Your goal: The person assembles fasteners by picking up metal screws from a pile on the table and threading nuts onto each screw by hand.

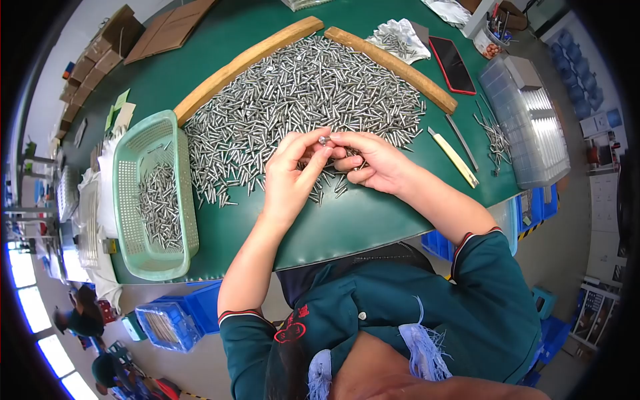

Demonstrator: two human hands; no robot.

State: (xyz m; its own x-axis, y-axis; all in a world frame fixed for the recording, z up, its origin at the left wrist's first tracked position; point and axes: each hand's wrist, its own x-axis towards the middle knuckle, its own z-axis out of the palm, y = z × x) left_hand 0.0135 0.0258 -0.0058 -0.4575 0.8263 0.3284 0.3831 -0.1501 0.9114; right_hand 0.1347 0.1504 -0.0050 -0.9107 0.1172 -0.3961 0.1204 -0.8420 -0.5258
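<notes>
Above the near edge of a large heap of small silver metal pins (287, 93), my two hands meet. My left hand (291, 170) is closed, its thumb and fingers pinching a small metal pin (324, 140) seen end-on. The right hand (377, 163) is closed too; its thumb and forefinger reach the same pin from the other side. Several more pins (357, 159) show under its curled fingers. To the left stands a pale green perforated basket (188, 220), partly filled with similar pins (160, 207).
Two wooden bars (250, 63) (393, 65) fence the heap on the green table (320, 233). Right of it lie a yellow-handled knife (455, 160), a metal strip (461, 141), a red-edged phone (453, 65) and a clear plastic box (527, 120). A white cloth (403, 37) lies behind.
</notes>
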